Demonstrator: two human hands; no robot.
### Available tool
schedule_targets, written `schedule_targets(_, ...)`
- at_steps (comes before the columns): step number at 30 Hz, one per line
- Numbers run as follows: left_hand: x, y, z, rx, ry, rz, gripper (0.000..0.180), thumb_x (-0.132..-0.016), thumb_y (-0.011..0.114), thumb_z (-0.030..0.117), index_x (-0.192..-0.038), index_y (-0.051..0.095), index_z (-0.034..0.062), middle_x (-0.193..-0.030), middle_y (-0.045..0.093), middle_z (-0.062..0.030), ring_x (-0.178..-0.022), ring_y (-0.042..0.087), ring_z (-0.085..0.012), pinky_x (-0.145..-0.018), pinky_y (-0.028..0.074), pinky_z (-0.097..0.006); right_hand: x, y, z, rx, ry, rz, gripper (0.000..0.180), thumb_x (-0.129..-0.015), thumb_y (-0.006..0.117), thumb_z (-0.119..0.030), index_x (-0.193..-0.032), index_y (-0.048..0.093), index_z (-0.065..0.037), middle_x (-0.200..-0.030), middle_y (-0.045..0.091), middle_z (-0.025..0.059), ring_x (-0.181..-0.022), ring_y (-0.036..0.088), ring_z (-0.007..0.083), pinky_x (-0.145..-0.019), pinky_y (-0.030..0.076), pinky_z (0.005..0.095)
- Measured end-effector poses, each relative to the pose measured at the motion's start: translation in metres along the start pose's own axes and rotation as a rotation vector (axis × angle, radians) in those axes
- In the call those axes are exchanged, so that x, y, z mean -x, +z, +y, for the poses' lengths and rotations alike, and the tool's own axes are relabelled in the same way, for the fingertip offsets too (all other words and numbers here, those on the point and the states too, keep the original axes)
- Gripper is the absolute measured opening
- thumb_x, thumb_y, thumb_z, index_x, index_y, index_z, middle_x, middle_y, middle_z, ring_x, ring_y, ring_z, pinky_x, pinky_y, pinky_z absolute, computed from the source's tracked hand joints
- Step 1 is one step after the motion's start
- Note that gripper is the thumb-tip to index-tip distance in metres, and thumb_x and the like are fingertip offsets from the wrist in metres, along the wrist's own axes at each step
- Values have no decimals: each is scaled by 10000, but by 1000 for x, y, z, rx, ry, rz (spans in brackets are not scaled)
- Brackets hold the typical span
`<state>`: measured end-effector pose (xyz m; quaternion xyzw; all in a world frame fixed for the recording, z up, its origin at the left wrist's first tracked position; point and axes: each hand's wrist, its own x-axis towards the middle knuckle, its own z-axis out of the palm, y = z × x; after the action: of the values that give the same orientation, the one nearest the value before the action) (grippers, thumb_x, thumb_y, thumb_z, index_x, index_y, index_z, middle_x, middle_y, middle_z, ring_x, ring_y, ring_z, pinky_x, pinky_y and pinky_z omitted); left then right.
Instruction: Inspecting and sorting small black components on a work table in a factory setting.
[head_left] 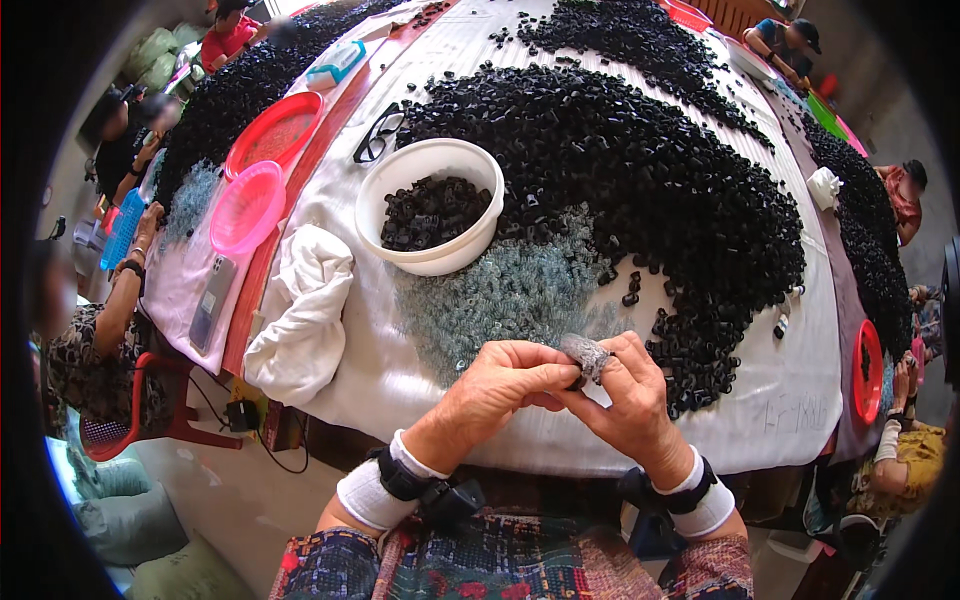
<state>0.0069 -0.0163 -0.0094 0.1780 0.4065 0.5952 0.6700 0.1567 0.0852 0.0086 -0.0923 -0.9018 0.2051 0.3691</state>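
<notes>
Cloth, white and ribbed, covered the long table from the near edge to the far end. Across it spread a broad heap of small black plastic cylinders, and just below that lay a thinner patch of clear bluish plastic rings. A round white plastic bowl partly filled with black pieces stood left of the heap, with a crumpled white rag nearer the table's left edge. Above the near edge the left hand and right hand met, fingertips pinched together on a small grey-wrapped piece held between them, a black part showing under it.
</notes>
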Motion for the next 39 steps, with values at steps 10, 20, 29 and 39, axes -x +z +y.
schedule_targets(10,3,5,5,-176,37,-18,208,-857,692,193,-934,687,0,-804,661,-34,-735,605,-89,-704,498,-228,8,0,-4,48,-26,12,357,-598,827,-67,-859,605,31,-804,561,119,-664,552,274,-539,470,346)
schedule_targets(20,4,12,14,-100,-30,-10,200,-861,670,108,-998,652,-37,-880,675,-101,-780,663,-164,-739,544,-286,7,1,-2,44,-44,98,382,-594,815,-28,-918,624,38,-812,568,107,-678,552,263,-557,471,339)
schedule_targets(29,4,9,8,-103,35,-52,210,-846,707,183,-955,691,5,-848,687,-63,-754,642,-113,-694,539,-253,6,-8,-13,-21,85,83,377,-609,821,-57,-919,626,33,-847,578,125,-732,573,275,-601,488,350)
schedule_targets(39,10,16,14,-281,-21,-47,270,-846,685,261,-956,691,15,-853,681,-39,-784,636,-105,-647,535,-248,10,-9,-11,75,-38,65,258,-616,775,-41,-794,597,16,-771,562,116,-647,557,272,-545,471,349)
